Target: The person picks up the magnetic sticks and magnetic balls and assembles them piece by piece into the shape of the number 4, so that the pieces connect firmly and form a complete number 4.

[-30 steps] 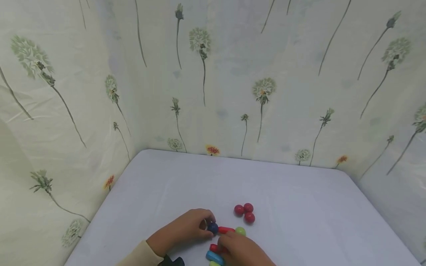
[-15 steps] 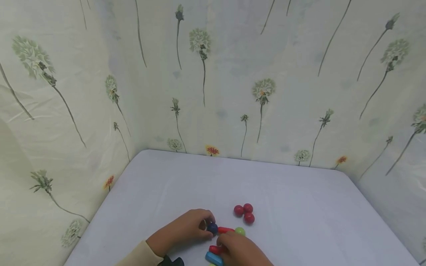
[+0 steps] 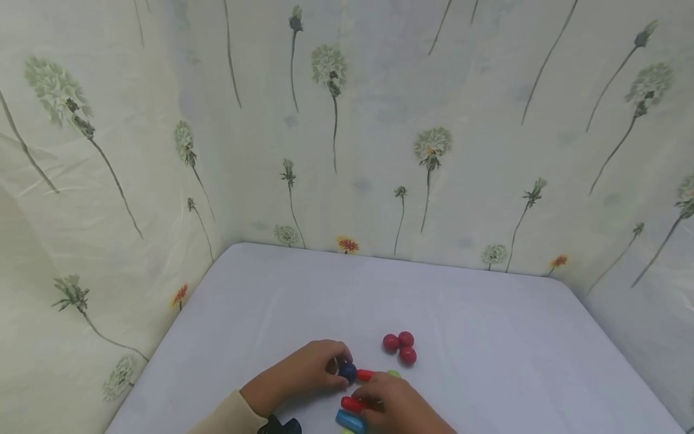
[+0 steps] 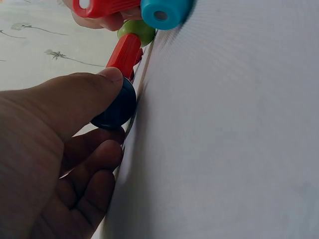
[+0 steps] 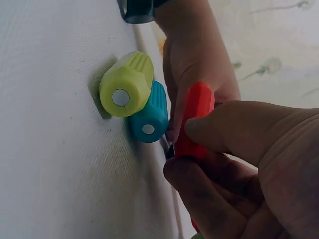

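My left hand (image 3: pixel 317 364) pinches a dark blue ball (image 3: pixel 349 372) between thumb and fingers, as the left wrist view also shows. From that ball a red magnetic rod (image 4: pixel 124 56) runs to a green ball (image 4: pixel 137 32), which my right hand partly covers in the head view. My right hand (image 3: pixel 400 401) pinches a second red magnetic rod (image 5: pixel 197 112) between thumb and fingertips, nearer my body than the first. A white round spot marks this rod's end (image 4: pixel 84 4) in the left wrist view. Close by lie a blue rod (image 5: pixel 152 114) and a yellow-green rod (image 5: pixel 128 79).
Three red balls (image 3: pixel 399 348) sit in a cluster on the white table (image 3: pixel 488 337), beyond the hands. A flower-printed cloth (image 3: pixel 379 150) hangs behind and beside the table. A black device (image 3: pixel 279 426) is at my left wrist.
My right hand has shifted slightly away from my body, now covering more of the green ball. The second red rod has moved a little with it. My left hand keeps its grip on the blue ball.
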{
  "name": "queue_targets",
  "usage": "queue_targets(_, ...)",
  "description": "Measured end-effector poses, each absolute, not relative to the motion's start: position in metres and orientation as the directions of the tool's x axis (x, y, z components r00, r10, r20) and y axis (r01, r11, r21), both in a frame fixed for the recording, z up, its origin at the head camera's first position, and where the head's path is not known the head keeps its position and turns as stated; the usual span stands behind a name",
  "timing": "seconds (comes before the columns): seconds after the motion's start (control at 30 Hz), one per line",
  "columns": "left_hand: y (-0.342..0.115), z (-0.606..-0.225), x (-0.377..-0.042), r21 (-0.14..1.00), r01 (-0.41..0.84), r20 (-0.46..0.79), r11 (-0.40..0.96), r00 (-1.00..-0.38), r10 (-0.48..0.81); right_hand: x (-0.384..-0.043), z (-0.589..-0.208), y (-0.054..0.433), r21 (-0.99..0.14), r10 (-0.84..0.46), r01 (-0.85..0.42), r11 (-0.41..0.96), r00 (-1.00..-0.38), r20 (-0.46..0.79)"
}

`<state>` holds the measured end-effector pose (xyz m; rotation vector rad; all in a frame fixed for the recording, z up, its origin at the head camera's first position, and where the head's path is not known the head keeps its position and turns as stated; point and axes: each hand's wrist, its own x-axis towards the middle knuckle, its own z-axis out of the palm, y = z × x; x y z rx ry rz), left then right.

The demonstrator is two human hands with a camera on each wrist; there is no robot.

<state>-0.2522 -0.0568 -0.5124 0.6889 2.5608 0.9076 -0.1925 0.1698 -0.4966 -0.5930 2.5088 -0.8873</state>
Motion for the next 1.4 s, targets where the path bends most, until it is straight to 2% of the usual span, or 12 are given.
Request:
queue_targets(0.2,-0.056,-0.514,-0.254,0.657,0.333,-0.143,0.676,-0.826,0.545,-0.19,-0.495,0.174,-0.734,-0.494,-0.188,0.652,-0.841,-0.223)
queue_targets(0.4,-0.057,-0.516,-0.254,0.65,0.346,-0.126,0.676,-0.829,0.545,-0.189,-0.494,0.176,-0.818,-0.494,-0.172,0.548,-0.856,-0.151)
queue_targets(0.6,-0.058,-0.514,-0.253,0.644,0.36,-0.107,0.675,-0.831,0.545,-0.191,-0.493,0.176,-0.843,-0.447,-0.187,0.505,-0.892,-0.069)
queue_targets(0.77,-0.059,-0.512,-0.252,0.65,0.364,-0.105,0.667,-0.826,0.553,-0.189,-0.491,0.176,-0.858,-0.389,-0.159,0.488,-0.92,-0.051)
queue_targets(1.0,-0.06,-0.518,-0.254,0.658,0.383,-0.086,0.649,-0.817,0.57,-0.187,-0.49,0.174,-0.898,-0.36,-0.155,0.411,-0.933,-0.003)
queue_targets(1.4,-0.061,-0.517,-0.255,0.66,0.362,-0.103,0.659,-0.825,0.556,-0.201,-0.485,0.17,-0.857,-0.266,-0.105,0.505,-0.963,-0.039)
